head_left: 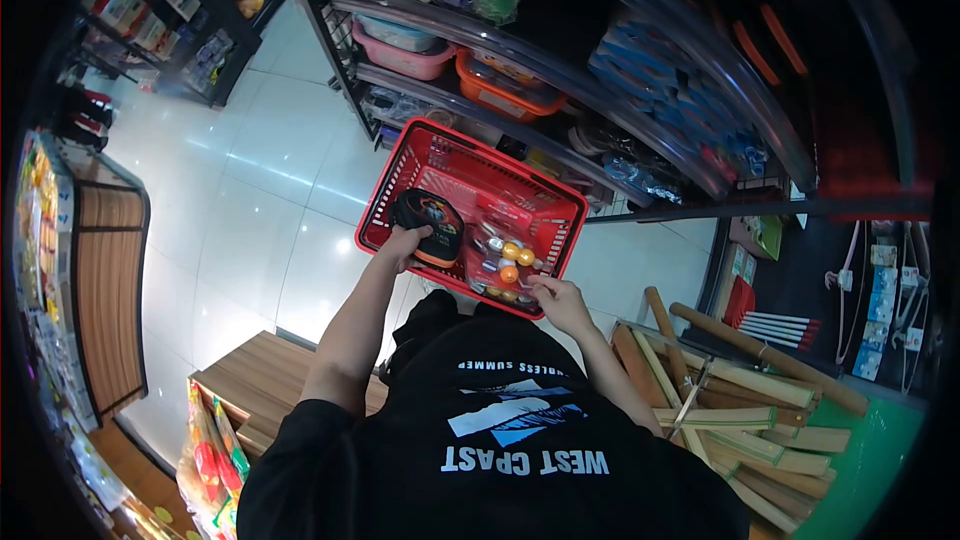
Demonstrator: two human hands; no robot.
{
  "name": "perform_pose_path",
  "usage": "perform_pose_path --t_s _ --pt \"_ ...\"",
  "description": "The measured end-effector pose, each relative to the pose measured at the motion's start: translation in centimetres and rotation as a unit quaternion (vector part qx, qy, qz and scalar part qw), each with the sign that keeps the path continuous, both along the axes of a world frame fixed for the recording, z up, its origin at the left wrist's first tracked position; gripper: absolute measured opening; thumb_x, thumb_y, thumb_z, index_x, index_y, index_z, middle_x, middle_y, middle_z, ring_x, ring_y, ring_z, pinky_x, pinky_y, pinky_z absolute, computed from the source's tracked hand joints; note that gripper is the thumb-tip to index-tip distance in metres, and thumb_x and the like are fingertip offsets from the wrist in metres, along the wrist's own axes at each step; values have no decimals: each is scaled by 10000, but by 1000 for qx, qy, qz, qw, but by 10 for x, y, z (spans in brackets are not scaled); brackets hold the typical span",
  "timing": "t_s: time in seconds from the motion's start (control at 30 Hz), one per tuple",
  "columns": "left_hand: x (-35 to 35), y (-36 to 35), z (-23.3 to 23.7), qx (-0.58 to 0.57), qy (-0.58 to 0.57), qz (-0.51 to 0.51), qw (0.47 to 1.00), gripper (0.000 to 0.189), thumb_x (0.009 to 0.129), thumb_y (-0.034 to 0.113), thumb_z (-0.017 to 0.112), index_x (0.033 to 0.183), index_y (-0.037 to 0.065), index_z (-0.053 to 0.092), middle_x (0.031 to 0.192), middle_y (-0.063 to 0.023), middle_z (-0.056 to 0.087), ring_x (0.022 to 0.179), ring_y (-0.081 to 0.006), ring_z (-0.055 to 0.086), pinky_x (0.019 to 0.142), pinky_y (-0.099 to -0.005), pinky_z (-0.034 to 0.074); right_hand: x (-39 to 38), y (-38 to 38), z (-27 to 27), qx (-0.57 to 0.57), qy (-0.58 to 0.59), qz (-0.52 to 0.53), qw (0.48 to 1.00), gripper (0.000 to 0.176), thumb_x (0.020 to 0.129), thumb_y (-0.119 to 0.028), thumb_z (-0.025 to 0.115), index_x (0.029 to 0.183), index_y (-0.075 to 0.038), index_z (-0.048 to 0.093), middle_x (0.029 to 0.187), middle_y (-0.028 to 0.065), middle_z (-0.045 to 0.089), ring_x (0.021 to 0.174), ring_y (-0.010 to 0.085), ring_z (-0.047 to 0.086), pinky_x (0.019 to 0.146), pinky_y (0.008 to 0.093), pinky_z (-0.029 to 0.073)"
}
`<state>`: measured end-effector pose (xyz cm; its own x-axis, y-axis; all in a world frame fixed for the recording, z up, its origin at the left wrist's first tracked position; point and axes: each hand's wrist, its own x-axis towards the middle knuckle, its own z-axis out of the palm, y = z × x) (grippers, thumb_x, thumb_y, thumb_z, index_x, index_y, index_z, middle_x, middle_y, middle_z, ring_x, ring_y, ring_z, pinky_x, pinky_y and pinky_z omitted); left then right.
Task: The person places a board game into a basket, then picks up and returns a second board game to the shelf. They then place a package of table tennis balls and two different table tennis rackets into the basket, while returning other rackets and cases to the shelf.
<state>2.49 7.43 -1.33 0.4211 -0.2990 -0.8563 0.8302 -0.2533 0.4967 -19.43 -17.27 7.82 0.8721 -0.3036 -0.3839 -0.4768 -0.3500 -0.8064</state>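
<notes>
A red shopping basket (572,202) is in front of my body, tilted in the view. Inside its left half lies a black, rounded flat case (440,222) with a printed picture and an orange lower edge. My left hand (402,244) grips the near left edge of this case, thumb on top and the other fingers hidden. On the right side of the basket is a clear plastic pack of orange and white balls (512,254). My right hand (558,302) is closed at the pack's near right edge, fingertips pinched on the clear plastic.
Beyond the basket stands a dark shelf rack (440,30) with a pink tub (405,52), an orange tub (490,90) and packaged goods. Wooden-handled items (740,410) lean at the right. A wood-panelled counter (112,270) stands left on the pale tiled floor (235,230).
</notes>
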Motion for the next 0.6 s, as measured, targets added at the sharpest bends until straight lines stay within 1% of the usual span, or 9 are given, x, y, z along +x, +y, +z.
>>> perform_pose_path --t_s 0.07,0.13,0.17,0.2,0.27,0.4,0.47,0.53,0.6 --pt "7 1 -37 7 12 -21 1000 514 884 187 594 1298 68 313 1169 -146 587 988 -303 646 744 -458 567 -5 -2 0 -9 62 -15 998 257 894 -206 564 1076 -62 675 747 146 659 661 192 625 639 304 480" --pt "14 2 -68 -10 29 -24 999 675 839 219 651 1322 -15 241 1206 -194 544 1005 -341 624 795 -550 524 -8 -1 -1 -22 54 -22 998 256 894 -205 562 1075 -64 676 737 148 656 657 190 624 635 307 481" --pt "14 1 -75 -11 29 -29 999 675 839 219 651 1322 -15 241 1206 -194 544 1005 -341 624 795 -550 524 -10 0 -2 -34 47 -22 998 255 894 -204 561 1074 -67 676 727 151 653 652 189 624 631 311 481" --pt "14 0 -76 2 27 -33 999 666 839 219 649 1319 -20 254 1196 -199 551 1021 -341 616 797 -552 522 -8 3 3 -35 47 -26 998 255 894 -204 561 1074 -67 676 727 151 653 652 189 624 631 311 481" --pt "14 -4 -79 13 25 -37 999 657 839 219 647 1317 -24 267 1186 -205 557 1036 -341 608 799 -554 519 -5 6 15 -36 119 -12 992 271 909 -137 535 1111 5 647 857 88 693 792 128 640 732 255 489" --pt "13 -8 -77 92 -107 -85 986 646 799 197 652 1278 -50 295 1193 -253 534 1096 -414 556 915 -506 467 -7 12 7 -64 68 -16 996 256 892 -200 561 1066 -53 677 753 155 667 675 169 640 638 303 489" --pt "9 -12 -65 278 -297 -196 892 670 766 177 637 1299 -46 297 1237 -311 469 1145 -481 486 964 -498 416 1 13 18 -44 98 -15 994 257 894 -184 560 1078 -42 669 815 149 690 720 178 660 680 307 508" --pt "4 -7 -49 243 -389 -191 868 712 745 178 622 1337 -25 283 1280 -355 393 1175 -528 420 979 -548 374 8 13 23 -25 76 -39 996 257 896 -173 557 1084 -34 665 845 136 697 732 185 664 695 310 516" --pt "-8 -2 -62 226 -527 -190 797 739 764 212 620 1399 35 287 1359 -369 303 1197 -537 380 999 -579 337 15 2 24 -10 35 -52 998 255 909 -159 553 1093 -18 657 907 121 703 780 176 671 727 298 525"
